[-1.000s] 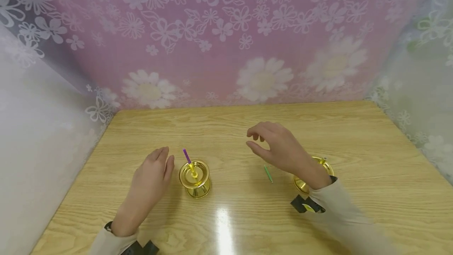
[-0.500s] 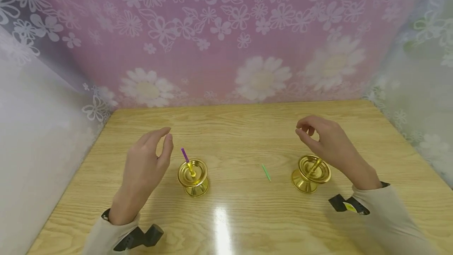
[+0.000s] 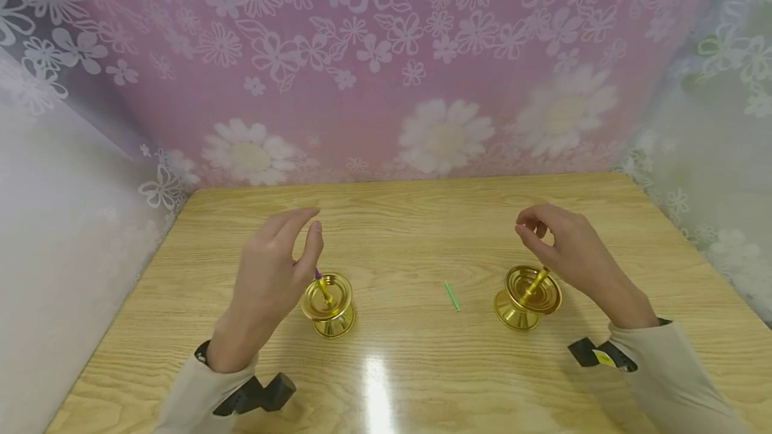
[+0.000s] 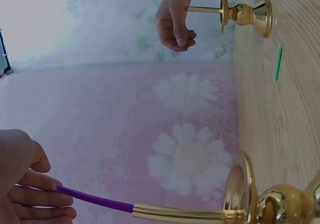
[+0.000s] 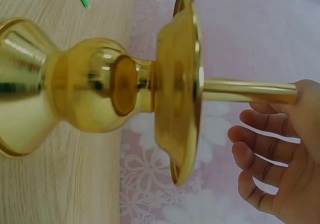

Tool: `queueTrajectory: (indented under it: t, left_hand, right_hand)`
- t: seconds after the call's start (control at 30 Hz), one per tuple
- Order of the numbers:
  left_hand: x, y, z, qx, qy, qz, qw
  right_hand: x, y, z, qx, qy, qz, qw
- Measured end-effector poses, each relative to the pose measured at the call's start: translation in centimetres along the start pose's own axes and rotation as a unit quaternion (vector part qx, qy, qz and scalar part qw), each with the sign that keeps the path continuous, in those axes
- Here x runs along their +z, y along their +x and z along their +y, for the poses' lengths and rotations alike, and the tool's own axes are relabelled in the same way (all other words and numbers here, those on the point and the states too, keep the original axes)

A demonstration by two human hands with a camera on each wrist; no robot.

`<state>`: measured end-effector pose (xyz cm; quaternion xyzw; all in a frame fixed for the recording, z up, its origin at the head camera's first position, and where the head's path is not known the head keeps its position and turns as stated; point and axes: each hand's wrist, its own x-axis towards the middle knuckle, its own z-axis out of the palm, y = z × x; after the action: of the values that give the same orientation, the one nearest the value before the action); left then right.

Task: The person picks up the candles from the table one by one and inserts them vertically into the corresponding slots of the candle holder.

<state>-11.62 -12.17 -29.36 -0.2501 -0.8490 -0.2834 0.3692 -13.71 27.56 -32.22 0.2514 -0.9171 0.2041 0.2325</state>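
Two gold candlesticks stand upright on the table. From the tube of the left candlestick (image 3: pixel 332 320) rises a thin purple candle (image 4: pixel 97 200). My left hand (image 3: pixel 271 276) hovers beside it, fingers extended and thumb apart; in the left wrist view the candle's tip overlaps the fingers. Over at the right candlestick (image 3: pixel 520 313), my right hand (image 3: pixel 567 253) hangs above the dish with fingers loosely bent and nothing in them. Its bare tube (image 5: pixel 250 90) ends close to the thumb side of that hand in the right wrist view. Between the candlesticks lies a thin green candle (image 3: pixel 452 295).
A wood-grain table (image 3: pixel 416 367) holds everything, its far edge against a pink flowered backdrop (image 3: pixel 362 119). Pale walls (image 3: pixel 72 246) close off both sides. Black wrist cameras (image 3: pixel 256 395) sit under the sleeves.
My right hand has moved right, from above the green candle to the right candlestick. My left hand has moved up and then right, now covering most of the purple candle in the head view.
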Motion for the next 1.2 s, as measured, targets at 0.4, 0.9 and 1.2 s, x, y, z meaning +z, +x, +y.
queueTrajectory:
  t: [0.4,0.9,1.2]
  left_hand:
    - [1.2,0.8,1.3,0.046,-0.009,-0.003,0.9989]
    - [4.4,0.3,3.9,0.065,-0.036,-0.029,0.9968]
    - [7.0,-1.0,4.4,0.036,-0.016,-0.105,0.9937]
  right_hand:
    - [0.1,-0.6,0.7,0.004,-0.004,0.005,1.0000]
    - [0.8,-1.8,1.9,0.028,-0.010,-0.012,0.9995]
    - [1.1,-2.3,2.3,0.044,-0.018,-0.022,0.9986]
